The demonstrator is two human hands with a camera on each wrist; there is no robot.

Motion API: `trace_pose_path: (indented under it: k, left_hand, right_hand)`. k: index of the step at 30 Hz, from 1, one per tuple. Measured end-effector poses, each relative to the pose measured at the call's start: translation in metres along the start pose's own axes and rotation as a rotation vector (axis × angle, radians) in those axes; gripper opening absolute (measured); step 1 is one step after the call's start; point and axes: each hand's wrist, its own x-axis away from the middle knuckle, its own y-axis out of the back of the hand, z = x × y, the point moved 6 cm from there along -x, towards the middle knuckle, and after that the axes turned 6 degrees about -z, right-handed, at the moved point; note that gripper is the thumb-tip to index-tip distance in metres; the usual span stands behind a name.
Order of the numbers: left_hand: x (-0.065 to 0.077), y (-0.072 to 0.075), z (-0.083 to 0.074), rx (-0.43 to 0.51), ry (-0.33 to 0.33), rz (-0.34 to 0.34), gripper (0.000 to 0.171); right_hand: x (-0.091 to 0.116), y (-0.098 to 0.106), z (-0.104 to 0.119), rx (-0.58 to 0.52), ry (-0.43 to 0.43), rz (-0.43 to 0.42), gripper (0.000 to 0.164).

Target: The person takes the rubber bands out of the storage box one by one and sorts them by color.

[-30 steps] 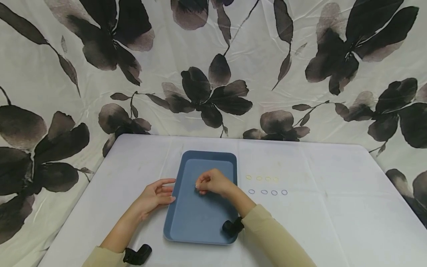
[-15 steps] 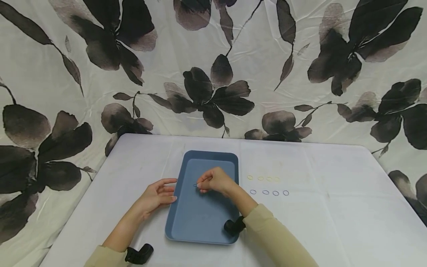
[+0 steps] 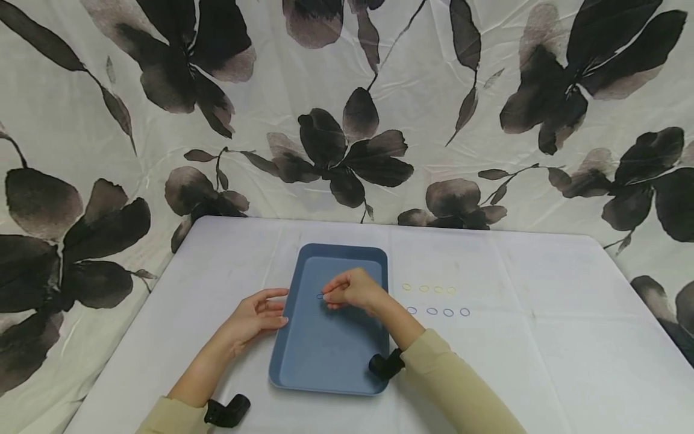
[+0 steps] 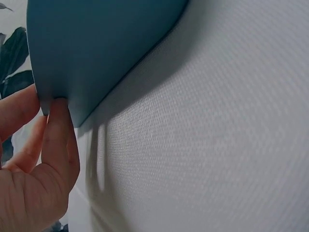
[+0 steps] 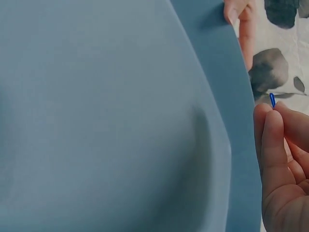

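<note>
Over the upper part of the blue tray [image 3: 325,361], my right hand [image 3: 353,292] pinches a small thin blue ring [image 5: 272,100] between thumb and fingertips. In the right wrist view the ring sticks up past the fingertips, its lower end hidden by them. My left hand [image 3: 253,314] is at the tray's left side, fingers spread and fairly straight, the tips touching the rim. The left wrist view has its fingers [image 4: 57,133] against the tray's outer wall.
Right of the tray, a row of thin yellow rings [image 3: 425,289] lies on the white-covered table [image 3: 542,349], with a row of blue rings [image 3: 448,313] nearer. A floral cloth [image 3: 374,199] hangs behind. Black wrist cameras [image 3: 386,364] sit at both sleeves.
My right hand has risen slightly over the tray, and more of the blue ring shows beyond its fingertips. The left hand stays at the tray's rim.
</note>
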Motion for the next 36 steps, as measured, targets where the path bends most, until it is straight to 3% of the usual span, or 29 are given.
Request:
trace_pose_path:
  k: [16,36]
  left_hand:
    - [-0.001,0.001,-0.001,0.001,0.004,0.011,0.067]
    - [0.001,0.0,-0.003,-0.023,-0.02,0.03,0.066]
  right_hand:
    - [0.013,0.025,0.015,0.055,0.084,0.019,0.019]
    - [0.031,0.079,0.008,0.121,0.065,-0.05,0.024]
